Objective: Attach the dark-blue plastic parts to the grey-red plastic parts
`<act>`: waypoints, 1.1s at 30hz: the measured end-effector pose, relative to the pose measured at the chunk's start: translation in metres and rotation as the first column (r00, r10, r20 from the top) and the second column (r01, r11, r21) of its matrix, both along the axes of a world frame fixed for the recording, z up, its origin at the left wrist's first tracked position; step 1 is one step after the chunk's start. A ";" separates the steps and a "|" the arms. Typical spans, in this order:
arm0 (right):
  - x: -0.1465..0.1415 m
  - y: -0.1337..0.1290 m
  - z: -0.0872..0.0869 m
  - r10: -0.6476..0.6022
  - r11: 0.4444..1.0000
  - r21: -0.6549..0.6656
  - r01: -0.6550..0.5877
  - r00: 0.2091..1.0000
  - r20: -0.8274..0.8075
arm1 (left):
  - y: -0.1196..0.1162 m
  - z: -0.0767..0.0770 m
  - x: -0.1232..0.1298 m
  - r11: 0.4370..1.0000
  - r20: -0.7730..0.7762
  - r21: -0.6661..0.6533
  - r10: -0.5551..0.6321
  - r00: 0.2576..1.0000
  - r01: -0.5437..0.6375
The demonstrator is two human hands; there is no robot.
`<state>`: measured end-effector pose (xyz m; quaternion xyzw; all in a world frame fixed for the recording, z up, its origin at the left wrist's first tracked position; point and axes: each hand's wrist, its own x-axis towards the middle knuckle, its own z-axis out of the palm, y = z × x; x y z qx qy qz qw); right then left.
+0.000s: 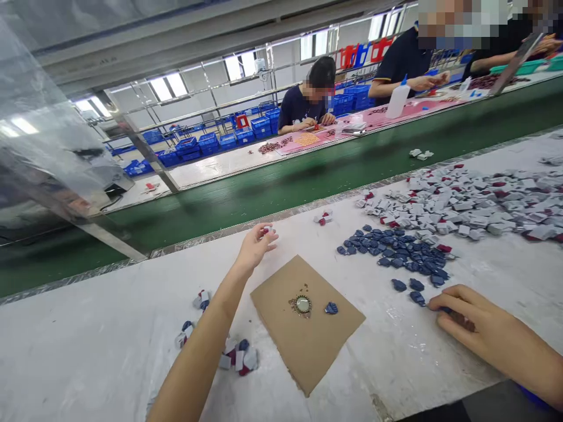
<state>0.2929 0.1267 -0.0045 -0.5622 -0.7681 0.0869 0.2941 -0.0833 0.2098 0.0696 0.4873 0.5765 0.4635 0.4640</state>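
Note:
My left hand (255, 249) is raised past the far corner of a brown cardboard square (281, 328), fingers curled round a small red-and-white piece (266, 230), mostly hidden. My right hand (479, 328) rests low at the right, thumb and forefinger closed on a dark-blue piece that is largely covered. Just beyond its fingertips lies another dark-blue moulded piece (417, 298), at the near end of a loose pile of blue pieces (396, 249). On the cardboard sit a small round dish (303, 304) with a pale centre, tiny bits scattered around it, and one blue piece (331, 308).
A large heap of grey-white and red pieces (475, 202) covers the table's right side. Mixed pieces (240, 357) lie by my left forearm. Beyond a green conveyor belt (264, 190), co-workers sit at a bench with a white bottle (398, 101). A metal post (145, 152) stands left.

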 end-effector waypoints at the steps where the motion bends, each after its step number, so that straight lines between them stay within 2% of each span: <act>1: 0.001 0.001 -0.002 0.040 0.999 -0.034 -0.041 0.999 -0.028 | -0.007 0.005 -0.001 1.000 0.060 -0.011 0.023 0.998 -0.022; 3: -0.002 0.000 -0.003 0.072 0.994 -0.073 -0.079 0.993 -0.096 | -0.020 0.014 -0.003 0.997 0.170 -0.019 0.073 0.983 -0.071; 5: -0.014 -0.002 0.003 0.055 0.995 -0.073 -0.066 0.987 -0.149 | -0.034 0.021 -0.004 0.994 0.265 -0.010 0.111 0.958 -0.112; 8: -0.047 -0.004 0.023 0.107 0.992 -0.040 -0.117 0.975 -0.192 | -0.065 0.030 0.001 0.992 0.374 -0.005 0.122 0.919 -0.130; 11: -0.090 -0.003 0.042 0.253 0.968 0.054 -0.247 0.945 -0.208 | -0.106 0.032 0.012 0.990 0.489 -0.002 0.127 0.863 -0.144; 13: -0.117 -0.003 0.051 0.390 0.920 0.048 -0.389 0.896 -0.211 | -0.136 0.026 0.022 0.982 0.584 -0.033 0.169 0.794 -0.185; 15: -0.138 -0.002 0.053 0.516 0.853 0.042 -0.520 0.827 -0.222 | -0.162 0.014 0.032 0.961 0.671 -0.125 0.265 0.692 -0.247; 18: -0.160 0.002 0.047 0.618 0.781 0.059 -0.622 0.755 -0.219 | -0.190 -0.009 0.048 0.901 0.740 -0.298 0.426 0.521 -0.315; 20: -0.168 0.006 0.039 0.628 0.775 0.069 -0.628 0.755 -0.188 | -0.200 -0.019 0.056 0.860 0.755 -0.387 0.503 0.421 -0.332; 23: -0.175 0.012 0.027 0.617 0.787 0.077 -0.612 0.779 -0.115 | -0.207 -0.024 0.062 0.803 0.735 -0.492 0.590 0.334 -0.337; 29: -0.182 0.022 0.019 0.565 0.825 0.019 -0.565 0.825 -0.002 | -0.209 -0.018 0.059 0.764 0.705 -0.523 0.637 0.312 -0.378; 33: -0.184 0.023 0.016 0.588 0.809 0.037 -0.587 0.809 -0.010 | -0.208 -0.022 0.056 0.756 0.702 -0.523 0.644 0.303 -0.395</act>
